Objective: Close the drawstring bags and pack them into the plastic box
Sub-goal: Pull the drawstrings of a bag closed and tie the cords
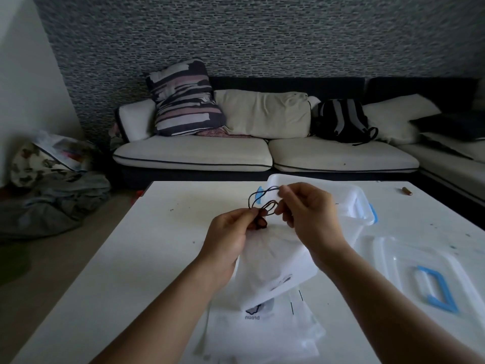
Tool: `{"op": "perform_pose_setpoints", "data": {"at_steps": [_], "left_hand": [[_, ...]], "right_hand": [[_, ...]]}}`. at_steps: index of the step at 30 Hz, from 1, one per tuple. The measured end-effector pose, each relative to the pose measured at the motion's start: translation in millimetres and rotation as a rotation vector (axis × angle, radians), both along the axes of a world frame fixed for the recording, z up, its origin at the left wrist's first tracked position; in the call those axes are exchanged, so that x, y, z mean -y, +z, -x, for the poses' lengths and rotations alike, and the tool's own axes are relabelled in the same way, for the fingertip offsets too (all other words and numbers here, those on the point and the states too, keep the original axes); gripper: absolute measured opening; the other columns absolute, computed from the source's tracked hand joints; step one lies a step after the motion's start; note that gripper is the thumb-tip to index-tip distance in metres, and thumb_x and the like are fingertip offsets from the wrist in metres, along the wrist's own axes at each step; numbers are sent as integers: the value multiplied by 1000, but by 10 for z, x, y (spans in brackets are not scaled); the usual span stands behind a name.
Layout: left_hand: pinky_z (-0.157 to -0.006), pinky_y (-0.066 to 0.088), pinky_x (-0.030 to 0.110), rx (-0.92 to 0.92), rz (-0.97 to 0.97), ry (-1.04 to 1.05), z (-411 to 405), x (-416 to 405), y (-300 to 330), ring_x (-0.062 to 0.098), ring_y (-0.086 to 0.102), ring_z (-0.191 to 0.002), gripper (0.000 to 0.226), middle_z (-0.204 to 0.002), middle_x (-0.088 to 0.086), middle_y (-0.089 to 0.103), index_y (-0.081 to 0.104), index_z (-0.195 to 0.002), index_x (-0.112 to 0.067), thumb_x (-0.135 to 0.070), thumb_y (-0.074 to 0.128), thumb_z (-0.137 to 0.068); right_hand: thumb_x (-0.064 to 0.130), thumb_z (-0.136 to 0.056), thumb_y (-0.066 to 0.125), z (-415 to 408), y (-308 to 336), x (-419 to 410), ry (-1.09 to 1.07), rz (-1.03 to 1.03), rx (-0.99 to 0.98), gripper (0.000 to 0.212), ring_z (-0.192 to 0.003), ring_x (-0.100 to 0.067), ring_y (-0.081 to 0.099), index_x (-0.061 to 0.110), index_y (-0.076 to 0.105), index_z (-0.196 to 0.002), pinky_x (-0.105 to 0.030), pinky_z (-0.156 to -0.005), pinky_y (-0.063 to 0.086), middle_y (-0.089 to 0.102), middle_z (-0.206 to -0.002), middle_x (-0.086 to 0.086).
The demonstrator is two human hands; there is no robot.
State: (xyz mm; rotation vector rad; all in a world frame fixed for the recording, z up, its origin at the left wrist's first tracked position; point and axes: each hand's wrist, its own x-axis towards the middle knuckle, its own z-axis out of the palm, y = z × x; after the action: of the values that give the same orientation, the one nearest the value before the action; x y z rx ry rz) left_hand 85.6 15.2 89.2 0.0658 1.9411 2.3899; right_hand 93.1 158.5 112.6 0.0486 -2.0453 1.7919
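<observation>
I hold a white drawstring bag up over the table, its body hanging toward me. My left hand pinches the gathered mouth of the bag. My right hand pinches the dark cord, whose loops stand up between both hands. Under the bag lies a flat pile of more white bags near the front edge. The clear plastic box with blue clips stands just behind my right hand, partly hidden by it.
The box lid with a blue handle lies flat on the white table at the right. A small brown object rests at the far right edge. Beyond the table stands a sofa; clothes lie on the floor at left.
</observation>
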Motion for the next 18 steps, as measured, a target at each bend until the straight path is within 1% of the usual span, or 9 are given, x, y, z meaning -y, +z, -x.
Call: {"op": "perform_pose_setpoints", "data": {"at_steps": [2,3,5,8,11,13,15,17,18], "left_hand": [[-76,49,29,47,-49,21,-5,-7,19,16,63,-74,26,-72,3,69,79,-82,-9,-15,58,-96],[-75,48,29,68,-71,27,-8,-6,27,16,63,-73,27,-70,3,69,79,-80,-10,-16,58,-97],[-71,47,28,84,-84,38,-8,7,33,15,62,-70,29,-69,2,68,78,-79,-10,-17,57,-97],[-67,49,27,63,-29,37,-25,4,29,15,63,-68,34,-69,3,68,75,-69,-14,-20,58,-97],[-71,50,30,1,10,36,-44,-11,18,16,66,-71,36,-73,5,71,73,-65,-14,-19,58,-97],[-77,53,33,-33,16,43,-42,-6,-6,16,68,-75,35,-77,6,73,76,-70,-15,-18,57,-99],[-87,54,37,-63,38,46,-35,-4,-32,17,70,-80,32,-82,6,76,79,-77,-15,-20,56,-100],[-90,54,35,-90,67,47,-36,-21,-44,18,72,-85,31,-84,6,77,80,-82,-15,-22,56,-101],[-87,55,30,-106,80,52,-46,-33,-38,17,73,-86,31,-84,5,78,80,-83,-13,-23,56,-100]], "right_hand": [[20,-99,60,2,-13,7,-38,149,10,22,-52,-13,48,6,68,-84,-25,-51,38,65,-60,-4],[21,-99,61,0,-19,1,-47,168,21,23,-53,-14,48,6,68,-83,-27,-51,38,65,-61,-4],[21,-96,65,-8,-44,1,-28,106,52,23,-53,-13,49,5,70,-80,-27,-51,39,65,-62,-4],[20,-92,70,-32,-95,54,63,-85,92,18,-53,-7,55,9,76,-79,-18,-53,43,70,-64,0],[14,-91,72,-36,-127,96,105,-119,69,15,-57,-4,60,8,78,-79,-15,-58,46,75,-69,-1],[13,-89,73,-36,-130,103,100,-126,60,15,-59,-5,62,8,78,-76,-16,-60,47,75,-70,-1],[13,-88,74,-33,-132,104,93,-137,66,15,-61,-6,64,9,79,-75,-17,-61,48,75,-70,-1],[14,-87,75,-46,-128,96,85,-159,65,14,-63,-6,67,11,79,-74,-17,-62,49,75,-69,1],[14,-87,75,-54,-125,90,74,-173,61,14,-63,-6,68,12,79,-73,-17,-62,49,75,-68,2]]}}
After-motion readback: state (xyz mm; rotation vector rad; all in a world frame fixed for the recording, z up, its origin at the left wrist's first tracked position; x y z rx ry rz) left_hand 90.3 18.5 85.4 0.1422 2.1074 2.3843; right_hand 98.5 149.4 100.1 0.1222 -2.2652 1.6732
